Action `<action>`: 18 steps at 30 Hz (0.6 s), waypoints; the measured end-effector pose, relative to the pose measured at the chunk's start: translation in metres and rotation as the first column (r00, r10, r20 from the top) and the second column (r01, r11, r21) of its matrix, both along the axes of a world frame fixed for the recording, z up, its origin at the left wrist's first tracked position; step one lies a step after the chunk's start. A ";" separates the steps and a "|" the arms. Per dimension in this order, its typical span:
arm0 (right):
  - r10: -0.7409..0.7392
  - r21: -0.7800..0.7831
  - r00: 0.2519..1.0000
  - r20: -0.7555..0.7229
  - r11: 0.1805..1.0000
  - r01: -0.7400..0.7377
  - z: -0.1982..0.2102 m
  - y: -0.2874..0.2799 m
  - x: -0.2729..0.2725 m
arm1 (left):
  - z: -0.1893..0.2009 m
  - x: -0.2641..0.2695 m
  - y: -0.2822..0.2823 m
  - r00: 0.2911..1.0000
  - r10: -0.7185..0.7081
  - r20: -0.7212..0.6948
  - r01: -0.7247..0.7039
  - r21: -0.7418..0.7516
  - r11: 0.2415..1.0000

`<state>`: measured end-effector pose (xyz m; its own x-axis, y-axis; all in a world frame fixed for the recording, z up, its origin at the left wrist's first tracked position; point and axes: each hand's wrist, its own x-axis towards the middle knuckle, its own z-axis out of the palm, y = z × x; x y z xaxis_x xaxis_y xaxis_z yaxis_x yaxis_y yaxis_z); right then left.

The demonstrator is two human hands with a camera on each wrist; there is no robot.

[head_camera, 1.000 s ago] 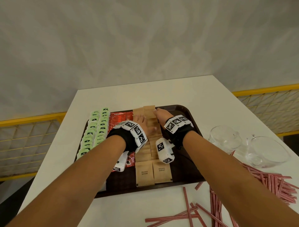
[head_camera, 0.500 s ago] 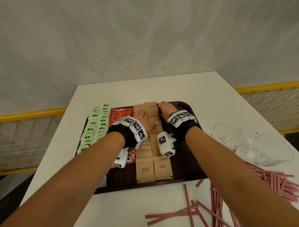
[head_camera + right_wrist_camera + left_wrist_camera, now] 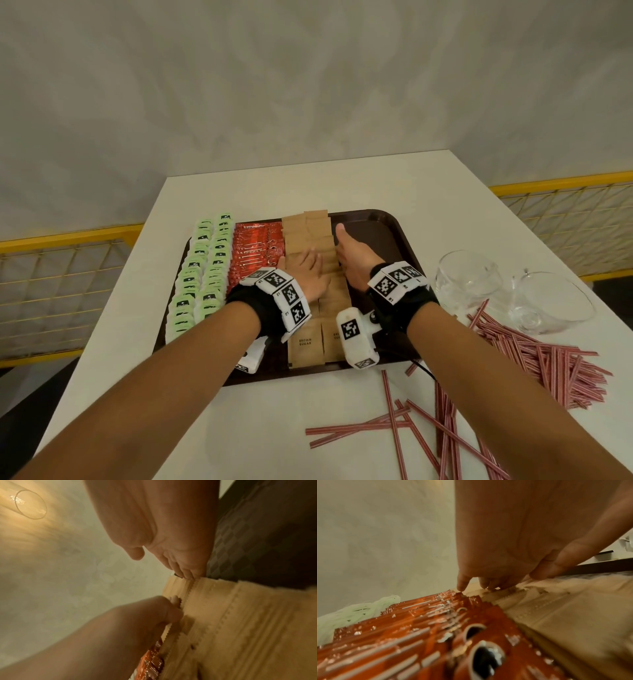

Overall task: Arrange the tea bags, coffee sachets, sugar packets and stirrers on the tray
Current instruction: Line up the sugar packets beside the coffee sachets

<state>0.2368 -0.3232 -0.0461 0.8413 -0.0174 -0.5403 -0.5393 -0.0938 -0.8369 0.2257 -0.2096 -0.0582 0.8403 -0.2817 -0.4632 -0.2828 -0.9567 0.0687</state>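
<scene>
A dark brown tray [image 3: 383, 222] holds rows of green tea bags [image 3: 202, 274], red coffee sachets [image 3: 255, 246] and brown sugar packets [image 3: 310, 233]. My left hand [image 3: 308, 270] lies flat on the left side of the sugar rows, its fingers straight. My right hand [image 3: 349, 253] stands on its edge against the right side of the same rows, fingers straight. In the left wrist view the fingertips [image 3: 462, 586] touch the line where the coffee sachets [image 3: 419, 635] meet the sugar packets [image 3: 565, 608]. The right wrist view shows both hands flanking the sugar packets [image 3: 231, 622]. Red-striped stirrers [image 3: 534, 363] lie loose on the table.
Two clear glass cups [image 3: 466, 281] [image 3: 548, 305] stand right of the tray. More stirrers [image 3: 394, 425] are scattered near the table's front edge. The tray's right part [image 3: 373, 240] is bare. The white table [image 3: 308, 185] is flanked by a yellow wire railing [image 3: 61, 274].
Both hands have slid a little toward me along the sugar rows, still pressing them from both sides. The head view has tilted slightly.
</scene>
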 end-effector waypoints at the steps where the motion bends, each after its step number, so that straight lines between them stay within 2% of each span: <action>1: 0.012 0.011 1.000 -0.005 1.000 -0.012 -0.007 -0.001 0.004 | -0.001 0.000 0.000 1.000 0.003 0.001 -0.003 -0.003 1.000; 3: -0.014 0.048 1.000 0.004 0.999 0.014 -0.018 -0.005 0.010 | -0.001 -0.001 0.001 1.000 0.012 0.010 -0.012 -0.001 1.000; 5: -0.069 0.097 0.998 0.010 0.993 0.068 0.004 -0.002 -0.005 | 0.001 -0.003 0.001 0.999 0.025 0.023 -0.025 -0.003 1.000; 8: -0.085 0.172 0.996 0.017 0.982 0.081 0.003 -0.003 -0.004 | 0.004 -0.004 -0.001 0.999 0.033 0.030 -0.032 -0.011 0.999; 15: -0.148 0.212 0.989 0.025 0.967 0.139 0.009 -0.012 -0.021 | 0.018 -0.021 -0.002 0.998 -0.018 0.058 0.021 -0.059 0.998; 18: -0.166 0.230 0.986 -0.002 0.960 0.162 0.005 -0.015 -0.042 | 0.016 -0.042 -0.005 0.999 -0.041 0.013 0.041 -0.067 0.997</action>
